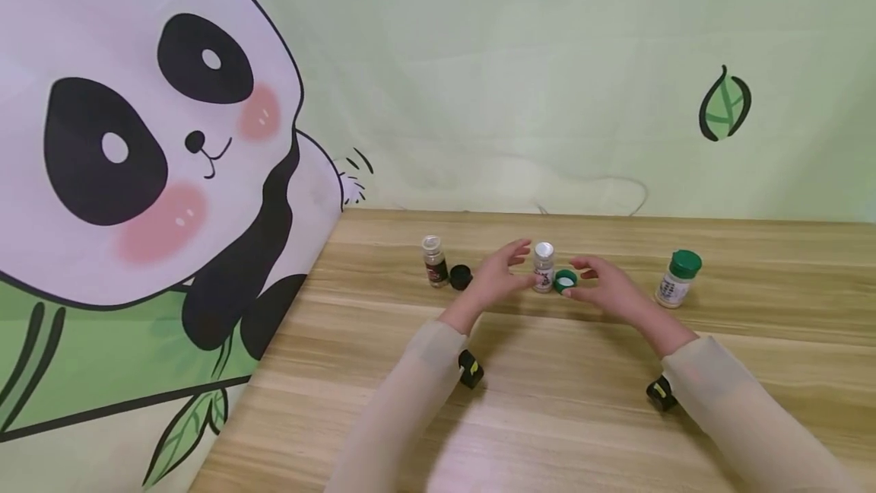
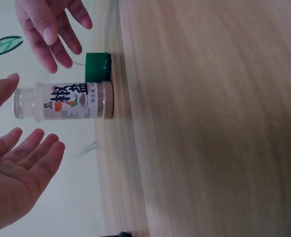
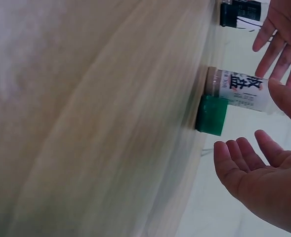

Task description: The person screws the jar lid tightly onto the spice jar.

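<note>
Nr jar [image 1: 545, 259] & green cap [image 1: 565, 281], L hand [image 1: 498, 276], R hand [image 1: 607, 290], fingers [image 2: 49, 160] spread, free

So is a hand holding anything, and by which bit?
Nothing is held: the left hand and right hand are both open, near the middle jar and green cap.

On the table [image 1: 561, 417], before the backdrop [image 1: 445, 59], from left to right: the left bottle [image 1: 436, 268], the first cap [image 1: 461, 277] just beside it, the middle bottle [image 1: 544, 268], the second cap [image 1: 565, 281] just beside that, then, well apart, the right bottle [image 1: 676, 284]. The left hand [image 1: 494, 276] is between first cap and middle bottle, the right hand [image 1: 607, 289] right of the second cap
</note>
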Tool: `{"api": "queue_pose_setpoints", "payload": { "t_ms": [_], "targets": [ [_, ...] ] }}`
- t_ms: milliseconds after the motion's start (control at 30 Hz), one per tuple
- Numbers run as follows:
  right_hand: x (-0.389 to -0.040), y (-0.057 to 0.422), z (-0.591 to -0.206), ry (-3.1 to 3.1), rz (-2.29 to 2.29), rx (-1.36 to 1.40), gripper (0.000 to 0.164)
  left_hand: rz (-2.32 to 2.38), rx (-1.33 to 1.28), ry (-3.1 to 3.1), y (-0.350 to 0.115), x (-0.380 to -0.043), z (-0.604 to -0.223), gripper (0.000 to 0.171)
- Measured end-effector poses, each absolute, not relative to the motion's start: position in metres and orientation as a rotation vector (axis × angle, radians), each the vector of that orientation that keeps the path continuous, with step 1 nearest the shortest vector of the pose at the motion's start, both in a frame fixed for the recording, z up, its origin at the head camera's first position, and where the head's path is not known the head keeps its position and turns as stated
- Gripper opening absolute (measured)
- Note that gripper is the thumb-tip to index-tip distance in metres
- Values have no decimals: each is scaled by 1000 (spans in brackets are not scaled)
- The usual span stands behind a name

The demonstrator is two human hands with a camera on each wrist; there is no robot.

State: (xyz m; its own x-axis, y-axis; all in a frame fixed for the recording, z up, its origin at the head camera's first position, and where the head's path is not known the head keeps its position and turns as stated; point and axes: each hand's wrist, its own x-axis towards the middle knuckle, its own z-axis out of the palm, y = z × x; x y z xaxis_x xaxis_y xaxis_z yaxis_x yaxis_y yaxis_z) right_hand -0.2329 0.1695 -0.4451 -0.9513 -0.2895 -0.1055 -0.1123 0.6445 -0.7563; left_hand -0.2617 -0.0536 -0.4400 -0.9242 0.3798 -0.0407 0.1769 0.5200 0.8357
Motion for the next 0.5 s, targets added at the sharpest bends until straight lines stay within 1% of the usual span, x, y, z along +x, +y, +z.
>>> {"api": "queue_pose_setpoints", "payload": {
  "t_ms": [300,500],
  "targets": [
    [-245,166,-448,2599,-1168,-304,69,1334,484,2493,-50,-276,-447,72],
    [-252,166,-452,2589,-1135,-310,69,1364,475,2449,-47,-279,-450,70]
  ]
}}
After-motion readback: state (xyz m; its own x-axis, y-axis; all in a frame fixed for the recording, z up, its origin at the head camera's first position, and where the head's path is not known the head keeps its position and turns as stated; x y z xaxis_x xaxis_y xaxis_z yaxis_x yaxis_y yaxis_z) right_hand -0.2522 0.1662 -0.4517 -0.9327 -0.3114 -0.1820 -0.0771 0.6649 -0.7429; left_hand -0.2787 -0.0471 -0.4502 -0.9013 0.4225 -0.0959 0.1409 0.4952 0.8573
